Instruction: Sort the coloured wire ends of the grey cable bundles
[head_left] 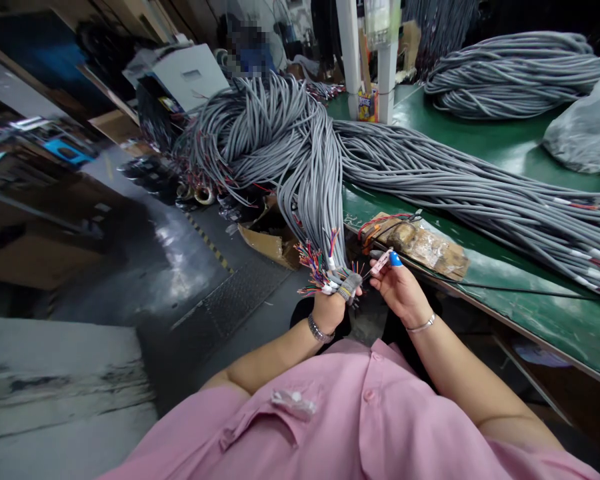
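Observation:
My left hand (pixel 333 305), partly covered by a grey knitted piece over the fingers, is closed around the lower end of a grey cable bundle (pixel 325 200). Fanned-out thin coloured wires (pixel 313 263) stick out beside it, with white wrapping at some cable ends. Close by on the right, my right hand (pixel 401 288) pinches a small pale pink tool (pixel 381 262) whose exact kind I cannot make out. A blue cover (pixel 395 259) sits on that thumb. The tool's thin dark end points toward the wires at my left hand; whether it touches one is unclear.
More grey cables (pixel 445 173) stretch across the green table (pixel 510 143), with a coil (pixel 515 73) and a plastic bag (pixel 590 127) behind. A taped wooden block (pixel 420 243) with wires lies at the table edge. An open cardboard box (pixel 267 243) stands on the floor below.

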A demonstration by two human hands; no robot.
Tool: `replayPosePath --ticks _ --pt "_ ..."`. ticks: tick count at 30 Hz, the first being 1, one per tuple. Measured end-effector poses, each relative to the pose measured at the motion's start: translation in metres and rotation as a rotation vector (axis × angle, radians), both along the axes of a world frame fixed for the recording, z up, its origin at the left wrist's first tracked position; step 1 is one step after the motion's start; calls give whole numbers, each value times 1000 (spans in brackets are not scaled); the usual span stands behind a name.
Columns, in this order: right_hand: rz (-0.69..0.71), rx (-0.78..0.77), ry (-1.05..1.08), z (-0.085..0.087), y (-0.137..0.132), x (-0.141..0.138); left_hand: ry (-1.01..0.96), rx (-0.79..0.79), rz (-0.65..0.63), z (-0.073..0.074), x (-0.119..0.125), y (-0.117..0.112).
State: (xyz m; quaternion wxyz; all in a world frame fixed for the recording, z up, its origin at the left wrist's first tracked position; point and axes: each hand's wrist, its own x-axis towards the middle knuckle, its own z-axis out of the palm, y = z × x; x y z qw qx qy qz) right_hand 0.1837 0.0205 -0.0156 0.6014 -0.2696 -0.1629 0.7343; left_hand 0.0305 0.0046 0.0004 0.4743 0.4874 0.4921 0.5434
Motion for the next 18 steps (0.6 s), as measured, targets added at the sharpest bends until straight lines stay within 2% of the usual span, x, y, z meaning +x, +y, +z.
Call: replayPosePath --ticks 10,18 --pt "-85 -57 -26 2 0 -5 37 90 -17 2 4 4" --pt "-401 94 -352 -9 4 -11 3 67 16 0 6 7"
